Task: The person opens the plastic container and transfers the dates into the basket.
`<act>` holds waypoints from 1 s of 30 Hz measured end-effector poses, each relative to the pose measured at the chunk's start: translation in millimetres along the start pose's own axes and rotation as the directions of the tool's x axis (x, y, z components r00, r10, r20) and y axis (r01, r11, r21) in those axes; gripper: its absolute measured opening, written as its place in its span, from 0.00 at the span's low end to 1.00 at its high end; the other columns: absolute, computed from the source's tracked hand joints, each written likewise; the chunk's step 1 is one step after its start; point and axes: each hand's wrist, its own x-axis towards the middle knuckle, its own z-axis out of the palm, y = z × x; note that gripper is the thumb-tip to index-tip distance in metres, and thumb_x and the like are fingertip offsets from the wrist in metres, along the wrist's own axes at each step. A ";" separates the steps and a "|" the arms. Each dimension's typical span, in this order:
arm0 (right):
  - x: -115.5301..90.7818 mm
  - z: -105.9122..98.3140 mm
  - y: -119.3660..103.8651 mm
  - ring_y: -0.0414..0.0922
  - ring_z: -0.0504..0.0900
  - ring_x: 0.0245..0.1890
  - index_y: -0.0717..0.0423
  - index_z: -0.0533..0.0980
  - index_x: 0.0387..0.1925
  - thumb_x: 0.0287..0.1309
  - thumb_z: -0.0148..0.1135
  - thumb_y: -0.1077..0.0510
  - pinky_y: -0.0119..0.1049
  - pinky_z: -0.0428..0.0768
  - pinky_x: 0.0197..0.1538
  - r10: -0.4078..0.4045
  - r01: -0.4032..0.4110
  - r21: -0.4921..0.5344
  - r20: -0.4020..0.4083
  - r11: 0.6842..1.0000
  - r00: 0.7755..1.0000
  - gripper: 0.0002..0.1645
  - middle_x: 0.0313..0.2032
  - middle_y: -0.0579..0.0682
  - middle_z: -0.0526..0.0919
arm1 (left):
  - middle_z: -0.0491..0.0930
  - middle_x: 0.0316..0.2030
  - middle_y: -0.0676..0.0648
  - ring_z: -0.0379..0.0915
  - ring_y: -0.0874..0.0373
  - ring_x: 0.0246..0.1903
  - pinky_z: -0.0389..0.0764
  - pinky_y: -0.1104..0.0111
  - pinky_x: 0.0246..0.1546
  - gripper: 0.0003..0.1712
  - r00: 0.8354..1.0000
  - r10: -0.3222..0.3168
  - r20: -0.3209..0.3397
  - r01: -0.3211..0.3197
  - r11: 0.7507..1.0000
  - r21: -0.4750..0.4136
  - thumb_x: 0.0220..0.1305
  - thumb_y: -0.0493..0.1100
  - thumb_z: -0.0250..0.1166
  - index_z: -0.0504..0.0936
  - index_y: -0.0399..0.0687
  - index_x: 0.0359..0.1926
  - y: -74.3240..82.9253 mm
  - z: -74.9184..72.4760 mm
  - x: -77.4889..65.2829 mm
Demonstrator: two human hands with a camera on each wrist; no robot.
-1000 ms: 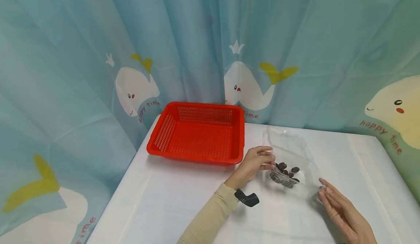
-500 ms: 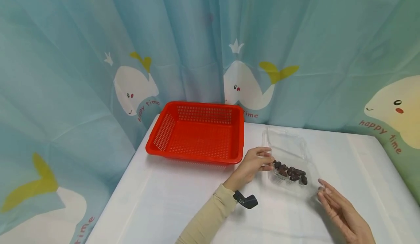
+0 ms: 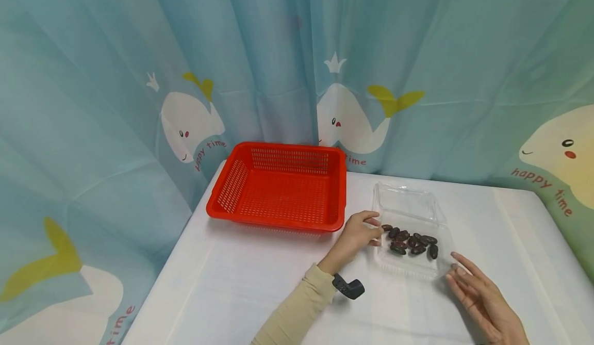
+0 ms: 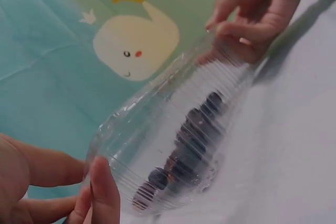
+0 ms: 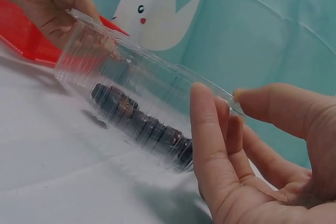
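A clear plastic clamshell box [image 3: 403, 270] holds several dark brown dates [image 3: 402, 237], spread across its bottom. Its transparent lid [image 3: 408, 200] stands folded back on the far side. My left hand [image 3: 356, 239] grips the box's left end; in the left wrist view, thumb and fingers [image 4: 105, 187] pinch the rim. At the opposite end, my right hand [image 3: 487, 301] pinches the rim between thumb and fingers [image 5: 207, 140]. In the right wrist view the box is tilted between both hands, close over the white table, with the dates [image 5: 142, 124] showing through its ribbed wall.
Left of the box stands a red perforated plastic basket [image 3: 344, 195], with nothing in it. The table [image 3: 260, 283] has a white cover. Behind it hangs a blue-green curtain [image 3: 278, 51] printed with whales. A black strap device [image 3: 349, 286] sits on my left wrist.
The box has tipped toward level, and the dates have spread from a cluster at the near side. A barcode seen earlier no longer shows. Both hands stay nearly in place.
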 end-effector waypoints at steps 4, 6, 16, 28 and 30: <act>1.2 -0.8 4.5 0.38 0.86 0.52 0.38 0.83 0.58 0.82 0.39 0.66 0.31 0.83 0.62 -0.018 0.015 -0.058 -0.044 0.998 0.999 0.29 0.50 0.46 0.81 | 0.85 0.45 0.45 0.82 0.62 0.21 0.88 0.70 0.29 0.26 0.998 0.034 -0.053 -0.026 0.987 0.157 0.65 0.30 0.69 0.80 0.36 0.64 -0.6 0.6 -2.8; 1.4 -1.4 6.9 0.38 0.86 0.51 0.37 0.84 0.57 0.82 0.40 0.65 0.31 0.83 0.61 -0.015 0.011 -0.077 -0.062 0.997 0.998 0.28 0.49 0.46 0.81 | 0.85 0.45 0.46 0.83 0.61 0.20 0.86 0.73 0.28 0.26 0.996 0.054 -0.072 -0.035 0.969 0.244 0.64 0.31 0.70 0.80 0.37 0.63 -0.6 0.8 -4.3; 1.1 -1.6 12.4 0.36 0.86 0.52 0.31 0.83 0.54 0.82 0.44 0.63 0.31 0.83 0.61 -0.014 -0.009 -0.155 -0.143 0.988 0.990 0.26 0.51 0.42 0.81 | 0.82 0.45 0.46 0.81 0.65 0.33 0.75 0.81 0.34 0.21 0.954 0.293 -0.067 -0.196 0.776 0.599 0.64 0.34 0.71 0.85 0.45 0.58 12.5 -0.5 -18.0; 3.5 3.8 9.1 0.38 0.87 0.50 0.33 0.85 0.53 0.80 0.46 0.66 0.32 0.85 0.59 -0.044 0.017 -0.159 -0.167 0.987 0.985 0.27 0.48 0.44 0.82 | 0.86 0.48 0.43 0.86 0.65 0.38 0.81 0.81 0.37 0.19 0.978 0.205 0.027 -0.200 0.903 0.380 0.66 0.32 0.68 0.86 0.44 0.57 27.3 7.9 -18.3; 3.5 3.5 9.1 0.38 0.87 0.50 0.33 0.85 0.53 0.80 0.45 0.65 0.32 0.85 0.59 -0.046 0.020 -0.156 -0.161 0.987 0.986 0.27 0.48 0.44 0.82 | 0.87 0.50 0.41 0.88 0.62 0.36 0.83 0.79 0.36 0.19 0.986 0.160 0.054 -0.169 0.938 0.303 0.65 0.31 0.67 0.85 0.42 0.57 27.3 11.8 -16.9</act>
